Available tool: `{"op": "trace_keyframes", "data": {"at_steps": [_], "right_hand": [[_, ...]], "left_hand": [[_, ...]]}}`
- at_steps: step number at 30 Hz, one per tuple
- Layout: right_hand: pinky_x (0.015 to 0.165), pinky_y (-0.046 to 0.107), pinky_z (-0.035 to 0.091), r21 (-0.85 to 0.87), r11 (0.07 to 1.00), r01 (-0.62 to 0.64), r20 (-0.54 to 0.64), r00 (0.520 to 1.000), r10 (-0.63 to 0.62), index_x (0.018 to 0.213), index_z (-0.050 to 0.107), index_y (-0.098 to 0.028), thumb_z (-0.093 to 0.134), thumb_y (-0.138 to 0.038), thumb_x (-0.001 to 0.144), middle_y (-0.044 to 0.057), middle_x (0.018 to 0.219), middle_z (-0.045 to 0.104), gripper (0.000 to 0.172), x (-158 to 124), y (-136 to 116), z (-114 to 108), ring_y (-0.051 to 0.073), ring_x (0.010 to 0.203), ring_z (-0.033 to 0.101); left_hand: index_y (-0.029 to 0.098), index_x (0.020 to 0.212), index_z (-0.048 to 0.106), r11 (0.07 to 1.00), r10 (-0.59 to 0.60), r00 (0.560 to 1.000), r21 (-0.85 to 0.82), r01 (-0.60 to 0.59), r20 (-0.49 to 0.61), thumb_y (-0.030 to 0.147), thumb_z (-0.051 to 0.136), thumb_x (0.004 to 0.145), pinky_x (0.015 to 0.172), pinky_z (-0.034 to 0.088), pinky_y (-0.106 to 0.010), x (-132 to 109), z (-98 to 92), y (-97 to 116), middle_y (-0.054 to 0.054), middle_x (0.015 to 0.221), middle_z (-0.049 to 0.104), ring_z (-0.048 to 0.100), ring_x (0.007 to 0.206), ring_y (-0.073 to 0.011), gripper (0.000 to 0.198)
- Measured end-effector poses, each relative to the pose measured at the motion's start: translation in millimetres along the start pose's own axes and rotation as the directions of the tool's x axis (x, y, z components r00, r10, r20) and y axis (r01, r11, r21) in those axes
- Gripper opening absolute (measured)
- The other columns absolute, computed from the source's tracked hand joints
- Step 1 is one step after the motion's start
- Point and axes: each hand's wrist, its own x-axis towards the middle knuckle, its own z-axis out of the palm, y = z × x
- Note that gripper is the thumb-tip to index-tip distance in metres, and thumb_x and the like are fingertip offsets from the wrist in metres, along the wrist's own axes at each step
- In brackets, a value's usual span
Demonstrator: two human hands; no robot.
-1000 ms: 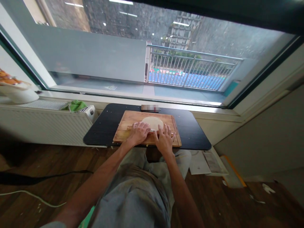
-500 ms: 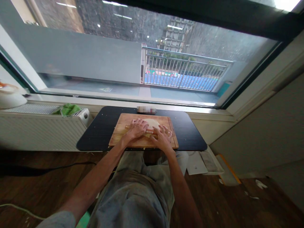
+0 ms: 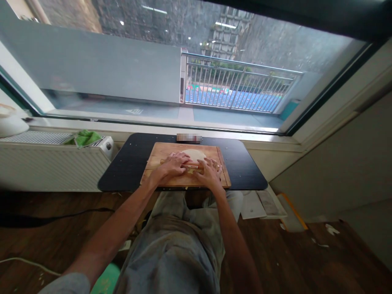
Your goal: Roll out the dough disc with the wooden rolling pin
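A wooden rolling pin (image 3: 191, 166) with a printed band lies crosswise on a wooden cutting board (image 3: 159, 150). My left hand (image 3: 176, 164) is bent over the pin's left part, and my right hand (image 3: 210, 171) grips its right part with fingers curved over it. Between and just beyond my hands is a flat, pale, rounded sheet of dough (image 3: 194, 154), its near edge at the pin. Fingers hide both end parts of the pin. Yellowish crumbs or flour show on the near side of the board.
The board rests on a small black table (image 3: 122, 163) across my legs. A small blurred box (image 3: 188, 138) stands at its far edge. To the left is a white radiator (image 3: 61, 167) with a green cloth (image 3: 84, 139). A large window (image 3: 128, 73) rises behind.
Both hands stay on the rolling pin, and its printed band shows differently, as if slightly turned. More of the dough sheet is visible beyond it. The whole view has shifted slightly.
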Motion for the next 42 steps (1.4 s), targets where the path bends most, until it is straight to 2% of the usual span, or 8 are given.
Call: {"op": "trace_keyframes", "data": {"at_steps": [5,18,23,27,33,42], "right_hand": [[0.134,0.072,0.018,0.034,0.997,-0.065,0.047,0.997,0.063,0.155,0.066,-0.036,0.077,-0.049,0.099,0.009,0.172,0.053,0.058,1,-6,-5,0.037,0.161,0.04],[0.129,0.074,0.025,-0.004,0.997,-0.078,0.076,0.994,0.078,0.151,0.065,-0.037,0.073,-0.051,0.101,0.008,0.169,0.054,0.053,3,-15,-7,0.037,0.156,0.043],[0.128,0.076,0.024,0.025,0.997,-0.078,0.078,0.994,0.076,0.15,0.065,-0.037,0.071,-0.05,0.102,0.009,0.166,0.056,0.049,3,-18,-9,0.037,0.155,0.042],[0.127,0.076,0.026,0.03,0.997,-0.074,0.086,0.994,0.071,0.148,0.066,-0.038,0.071,-0.058,0.101,0.008,0.165,0.056,0.051,4,-17,-11,0.039,0.154,0.043],[0.124,0.074,0.031,0.017,0.999,-0.05,0.071,0.996,0.049,0.146,0.067,-0.038,0.071,-0.058,0.101,0.008,0.166,0.055,0.049,5,-13,-5,0.038,0.152,0.045],[0.125,0.077,0.028,0.043,0.998,-0.056,0.081,0.995,0.052,0.148,0.066,-0.038,0.073,-0.057,0.1,0.009,0.167,0.054,0.053,7,-9,-2,0.039,0.154,0.042]], "left_hand": [[0.032,0.145,0.076,1.0,0.017,1.0,0.005,-0.017,0.001,0.025,0.066,0.088,0.122,0.048,-0.048,0,-1.4,-1,-0.007,0.158,0.068,0.063,0.143,-0.0308,0.058],[0.029,0.145,0.074,1.0,0.021,0.998,-0.016,-0.02,0.061,0.022,0.06,0.09,0.128,0.043,-0.055,-3,-10.6,7,-0.007,0.159,0.065,0.058,0.145,-0.0323,0.057],[0.032,0.143,0.075,1.0,0.022,0.999,-0.013,-0.021,0.049,0.023,0.061,0.091,0.126,0.044,-0.051,-3,-12.1,9,-0.006,0.157,0.067,0.059,0.144,-0.0308,0.055],[0.032,0.144,0.074,1.0,0.01,0.999,0.005,-0.01,0.054,0.025,0.06,0.093,0.125,0.046,-0.049,-2,-11.7,9,-0.006,0.158,0.067,0.061,0.143,-0.03,0.054],[0.028,0.148,0.073,0.999,0.053,0.994,0.006,-0.054,0.092,0.029,0.066,0.089,0.127,0.045,-0.05,3,-12.2,1,-0.008,0.158,0.066,0.059,0.146,-0.032,0.059],[0.029,0.149,0.072,0.999,0.043,0.995,0.003,-0.043,0.095,0.031,0.064,0.089,0.126,0.047,-0.05,1,-13.9,2,-0.007,0.159,0.065,0.059,0.146,-0.0318,0.06]]}}
